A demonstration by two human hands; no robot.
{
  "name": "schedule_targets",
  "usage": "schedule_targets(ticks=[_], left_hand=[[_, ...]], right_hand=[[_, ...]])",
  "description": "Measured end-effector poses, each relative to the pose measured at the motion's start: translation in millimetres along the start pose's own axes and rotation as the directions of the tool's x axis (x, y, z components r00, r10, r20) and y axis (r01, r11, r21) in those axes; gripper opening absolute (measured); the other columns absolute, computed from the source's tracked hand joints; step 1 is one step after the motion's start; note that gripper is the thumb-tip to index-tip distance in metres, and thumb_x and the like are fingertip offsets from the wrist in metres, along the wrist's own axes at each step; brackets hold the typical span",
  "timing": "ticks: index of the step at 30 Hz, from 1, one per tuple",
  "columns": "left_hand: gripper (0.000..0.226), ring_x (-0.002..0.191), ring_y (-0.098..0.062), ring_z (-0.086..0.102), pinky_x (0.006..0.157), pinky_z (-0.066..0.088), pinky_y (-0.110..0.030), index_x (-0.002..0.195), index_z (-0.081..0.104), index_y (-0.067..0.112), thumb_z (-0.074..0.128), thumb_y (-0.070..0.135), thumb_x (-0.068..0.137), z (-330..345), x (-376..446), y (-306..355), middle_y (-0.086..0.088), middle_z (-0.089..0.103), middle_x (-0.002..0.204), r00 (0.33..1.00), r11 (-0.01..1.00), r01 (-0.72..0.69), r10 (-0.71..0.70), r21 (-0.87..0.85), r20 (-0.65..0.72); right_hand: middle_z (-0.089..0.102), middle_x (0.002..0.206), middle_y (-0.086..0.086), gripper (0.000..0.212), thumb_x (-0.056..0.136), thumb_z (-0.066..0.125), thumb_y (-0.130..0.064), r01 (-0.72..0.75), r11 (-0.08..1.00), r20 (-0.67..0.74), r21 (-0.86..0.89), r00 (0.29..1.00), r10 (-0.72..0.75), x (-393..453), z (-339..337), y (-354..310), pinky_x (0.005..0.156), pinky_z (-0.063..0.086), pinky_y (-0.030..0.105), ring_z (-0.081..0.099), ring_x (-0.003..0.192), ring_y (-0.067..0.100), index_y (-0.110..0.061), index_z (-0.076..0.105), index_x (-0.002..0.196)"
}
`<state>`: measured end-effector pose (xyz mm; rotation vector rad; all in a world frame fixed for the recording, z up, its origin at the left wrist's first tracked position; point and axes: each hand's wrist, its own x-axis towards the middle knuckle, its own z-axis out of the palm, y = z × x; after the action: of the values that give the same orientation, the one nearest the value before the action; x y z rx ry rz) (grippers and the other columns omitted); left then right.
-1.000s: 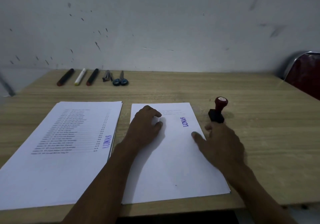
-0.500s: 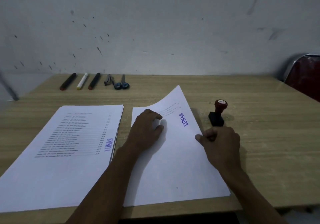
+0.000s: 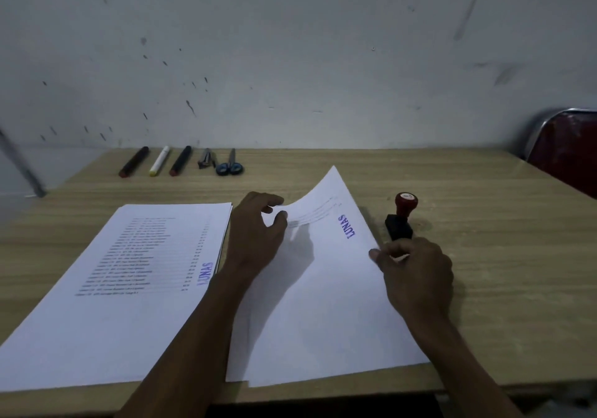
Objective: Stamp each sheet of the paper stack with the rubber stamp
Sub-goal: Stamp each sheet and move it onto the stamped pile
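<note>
Two paper piles lie on the wooden table (image 3: 484, 288). The left stack (image 3: 106, 304) has printed lines and a purple LUNAS mark on top. On the right pile, the top sheet (image 3: 326, 288), also marked LUNAS, is lifted at its far right corner. My right hand (image 3: 416, 275) pinches that sheet's right edge. My left hand (image 3: 258, 233) rests on the sheet's far left part, fingers spread and touching the paper. The rubber stamp (image 3: 400, 217), black base with a red knob, stands upright just beyond my right hand, untouched.
Three markers (image 3: 158, 160), a small grey tool and blue-handled scissors (image 3: 230, 165) lie in a row along the table's far edge by the wall. A red chair back (image 3: 565, 149) stands at the right. The table's near edge runs just below the papers.
My right hand closed on the sheet's right edge and raised it, so the far corner now curls higher. My left hand's fingers have opened slightly on the paper. The stamp has not moved.
</note>
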<state>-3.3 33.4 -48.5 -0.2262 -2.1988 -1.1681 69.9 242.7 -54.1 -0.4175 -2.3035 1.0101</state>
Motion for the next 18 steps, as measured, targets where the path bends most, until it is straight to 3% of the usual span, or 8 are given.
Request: schedule_targets(ticks=[4, 7, 9, 11, 13, 15, 18], left_hand=[[0.023, 0.084, -0.007, 0.061, 0.071, 0.045, -0.015, 0.102, 0.069, 0.014, 0.072, 0.012, 0.079, -15, 10, 5, 0.002, 0.069, 0.101, 0.998, 0.997, 0.070, -0.070, -0.025, -0.009], [0.036, 0.090, -0.012, 0.061, 0.076, 0.045, -0.023, 0.114, 0.063, 0.013, 0.073, 0.019, 0.080, -28, 11, 6, 0.000, 0.066, 0.105, 0.983, 0.983, 0.179, -0.181, -0.039, -0.036], [0.052, 0.097, -0.017, 0.059, 0.079, 0.046, -0.028, 0.126, 0.055, 0.014, 0.073, 0.030, 0.080, -37, 11, 6, -0.002, 0.062, 0.109, 0.937, 0.935, 0.345, -0.347, -0.078, -0.023], [0.062, 0.102, -0.020, 0.059, 0.083, 0.050, -0.033, 0.130, 0.050, 0.015, 0.073, 0.043, 0.079, -47, 11, 6, -0.005, 0.060, 0.114, 0.836, 0.815, 0.548, -0.542, -0.188, 0.089], [0.053, 0.097, -0.022, 0.063, 0.077, 0.052, -0.034, 0.119, 0.061, 0.011, 0.071, 0.045, 0.080, -59, 11, 7, -0.007, 0.065, 0.109, 0.753, 0.675, 0.657, -0.604, -0.335, 0.259], [0.030, 0.087, -0.025, 0.067, 0.070, 0.053, -0.032, 0.101, 0.072, 0.008, 0.069, 0.033, 0.085, -70, 10, 9, -0.010, 0.072, 0.100, 0.768, 0.630, 0.640, -0.540, -0.441, 0.343], [0.012, 0.083, -0.032, 0.069, 0.072, 0.055, -0.037, 0.090, 0.074, 0.004, 0.068, 0.014, 0.086, -87, 10, 12, -0.017, 0.074, 0.093, 0.821, 0.667, 0.567, -0.508, -0.483, 0.262]], right_hand=[[0.074, 0.082, 0.002, 0.009, 0.082, 0.077, -0.019, 0.037, 0.995, -0.013, 0.090, 0.999, -0.036, 4, -4, -2, 0.065, 0.051, 0.032, 0.064, 0.067, 0.015, -0.013, 0.078, 0.088], [0.072, 0.073, -0.002, 0.006, 0.086, 0.072, -0.012, 0.106, 0.965, -0.029, 0.240, 0.994, -0.102, 6, -14, -13, 0.066, 0.055, 0.038, 0.067, 0.067, 0.017, -0.010, 0.078, 0.085], [0.069, 0.070, -0.011, 0.010, 0.088, 0.069, -0.011, 0.110, 0.925, -0.034, 0.363, 0.994, -0.105, 8, -18, -22, 0.065, 0.054, 0.032, 0.066, 0.067, 0.011, -0.016, 0.076, 0.083], [0.067, 0.068, -0.013, 0.013, 0.090, 0.067, -0.012, 0.098, 0.884, -0.044, 0.456, 0.995, -0.088, 11, -19, -31, 0.061, 0.050, 0.020, 0.062, 0.062, 0.004, -0.019, 0.073, 0.081], [0.064, 0.063, -0.011, 0.013, 0.090, 0.067, -0.011, 0.067, 0.844, -0.042, 0.532, 0.998, -0.053, 14, -17, -40, 0.057, 0.045, 0.014, 0.055, 0.057, 0.001, -0.012, 0.073, 0.079], [0.063, 0.061, -0.012, 0.014, 0.090, 0.067, -0.013, 0.024, 0.820, -0.011, 0.572, 1.000, -0.022, 15, -12, -47, 0.061, 0.045, 0.016, 0.055, 0.058, 0.002, -0.010, 0.074, 0.078], [0.066, 0.063, -0.011, 0.017, 0.089, 0.068, -0.017, -0.028, 0.816, 0.044, 0.577, 0.999, 0.003, 13, -1, -59, 0.064, 0.048, 0.020, 0.058, 0.060, 0.004, -0.014, 0.070, 0.073]])
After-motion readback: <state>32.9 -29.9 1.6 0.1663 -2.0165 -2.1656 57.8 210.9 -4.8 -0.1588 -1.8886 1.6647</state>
